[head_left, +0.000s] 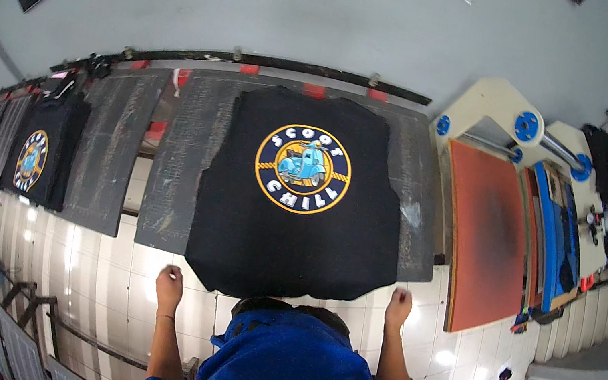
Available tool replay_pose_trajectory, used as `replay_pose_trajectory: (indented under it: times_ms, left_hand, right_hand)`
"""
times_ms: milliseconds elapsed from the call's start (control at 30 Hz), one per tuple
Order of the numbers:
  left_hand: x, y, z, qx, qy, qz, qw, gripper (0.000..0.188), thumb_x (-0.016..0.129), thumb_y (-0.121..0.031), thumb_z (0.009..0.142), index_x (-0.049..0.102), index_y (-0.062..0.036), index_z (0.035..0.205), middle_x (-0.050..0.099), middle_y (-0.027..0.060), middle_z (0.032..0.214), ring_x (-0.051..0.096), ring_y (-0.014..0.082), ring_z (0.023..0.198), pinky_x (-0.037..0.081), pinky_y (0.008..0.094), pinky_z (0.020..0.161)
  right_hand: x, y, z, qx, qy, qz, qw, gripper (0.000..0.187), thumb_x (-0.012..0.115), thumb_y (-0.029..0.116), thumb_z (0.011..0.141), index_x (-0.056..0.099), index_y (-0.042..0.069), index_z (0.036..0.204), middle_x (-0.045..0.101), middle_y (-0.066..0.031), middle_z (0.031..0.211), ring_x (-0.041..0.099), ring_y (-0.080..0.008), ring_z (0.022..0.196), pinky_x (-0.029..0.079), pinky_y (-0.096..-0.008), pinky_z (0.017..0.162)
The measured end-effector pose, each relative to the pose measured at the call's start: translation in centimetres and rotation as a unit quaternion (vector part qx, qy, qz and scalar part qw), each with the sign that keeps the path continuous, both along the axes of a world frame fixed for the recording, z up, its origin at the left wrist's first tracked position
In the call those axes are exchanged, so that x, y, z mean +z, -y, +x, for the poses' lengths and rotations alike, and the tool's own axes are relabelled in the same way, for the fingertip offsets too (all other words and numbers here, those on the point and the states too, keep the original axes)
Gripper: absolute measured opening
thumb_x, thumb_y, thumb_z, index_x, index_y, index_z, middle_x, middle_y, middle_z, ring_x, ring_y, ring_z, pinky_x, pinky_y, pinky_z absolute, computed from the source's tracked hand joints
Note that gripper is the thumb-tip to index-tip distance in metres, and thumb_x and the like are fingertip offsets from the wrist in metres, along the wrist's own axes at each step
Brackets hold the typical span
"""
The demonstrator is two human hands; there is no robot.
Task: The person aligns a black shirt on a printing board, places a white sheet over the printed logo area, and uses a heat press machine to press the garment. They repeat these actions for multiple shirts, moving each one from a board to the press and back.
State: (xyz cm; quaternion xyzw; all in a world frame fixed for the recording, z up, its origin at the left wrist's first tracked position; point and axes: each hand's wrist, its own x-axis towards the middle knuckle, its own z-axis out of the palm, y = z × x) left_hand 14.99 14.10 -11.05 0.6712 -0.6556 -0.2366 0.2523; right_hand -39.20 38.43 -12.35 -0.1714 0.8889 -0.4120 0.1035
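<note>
A black T-shirt (293,249) lies spread on a dark printing board (189,129) in front of me, its lower edge hanging past the board's near edge. On its upper half is a round orange, white and blue print (303,169) with a scooter in the middle. My left hand (169,288) is just off the shirt's lower left corner, fingers curled in and nothing visible in them. Close by the lower right corner, my right hand (398,308) is also closed, with no cloth seen between its fingers. The sleeves of the shirt are not visible.
Left of me, another black shirt (47,145) with the same print lies on a neighbouring board. A cream machine with rollers and blue knobs (526,127) stands at the right, beside an orange-red panel (485,234). A dark rail (261,62) runs along the grey wall.
</note>
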Motion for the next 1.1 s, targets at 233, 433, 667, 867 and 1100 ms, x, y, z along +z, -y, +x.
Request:
replay_pose_trajectory:
  times_ms: [233,433,667,867,1100]
  left_hand:
    - [5.8,14.7,-12.1,-0.049,0.12,-0.103,0.986,0.027,0.065,-0.017,0.088,0.058,0.0062,0.1,0.063,0.0246,0.097,0.061,0.0405,0.089,0.048,0.0469,0.08]
    - [1.9,20.9,-12.3,-0.104,0.097,0.046,0.989,0.039,0.067,-0.019,0.086,0.055,0.0076,0.112,0.06,0.0313,0.112,0.055,0.0466,0.111,0.045,0.0478,0.095]
    - [1.6,29.9,-8.9,-0.092,0.174,-0.184,0.963,0.047,0.065,-0.008,0.079,0.052,0.0045,0.122,0.064,0.0194,0.103,0.063,0.0373,0.092,0.05,0.0431,0.082]
    - [5.9,17.9,-19.1,-0.181,0.098,-0.211,0.956,0.032,0.057,-0.006,0.086,0.053,0.0093,0.114,0.06,0.0277,0.107,0.06,0.04,0.095,0.047,0.0435,0.088]
    - [7.7,-14.2,-39.4,-0.752,-0.081,0.192,0.625,0.02,0.058,-0.008,0.092,0.061,0.0039,0.108,0.064,0.0133,0.103,0.062,0.0225,0.095,0.048,0.0321,0.087]
  right_hand:
    - [6.5,15.3,-4.3,0.114,-0.158,0.038,0.98,0.024,0.067,0.024,0.086,0.064,0.002,0.096,0.067,-0.0161,0.088,0.065,-0.0325,0.084,0.051,-0.0417,0.077]
    - [8.1,19.8,-6.1,0.122,-0.047,0.213,0.968,0.034,0.067,0.027,0.084,0.059,0.004,0.107,0.067,-0.0197,0.106,0.064,-0.0375,0.102,0.05,-0.048,0.086]
    - [10.3,16.1,-7.1,-0.025,-0.123,0.083,0.989,0.024,0.056,0.005,0.084,0.045,-0.001,0.105,0.064,-0.0279,0.089,0.064,-0.045,0.086,0.05,-0.0527,0.076]
    - [11.1,0.2,1.3,-0.142,-0.091,-0.118,0.978,0.028,0.062,0.015,0.084,0.048,0.001,0.104,0.065,-0.0221,0.083,0.063,-0.0433,0.084,0.05,-0.0508,0.075]
    - [6.0,-29.2,19.6,-0.515,0.05,-0.015,0.856,0.023,0.064,0.017,0.084,0.06,0.003,0.101,0.067,-0.0207,0.087,0.066,-0.0375,0.082,0.052,-0.0442,0.072]
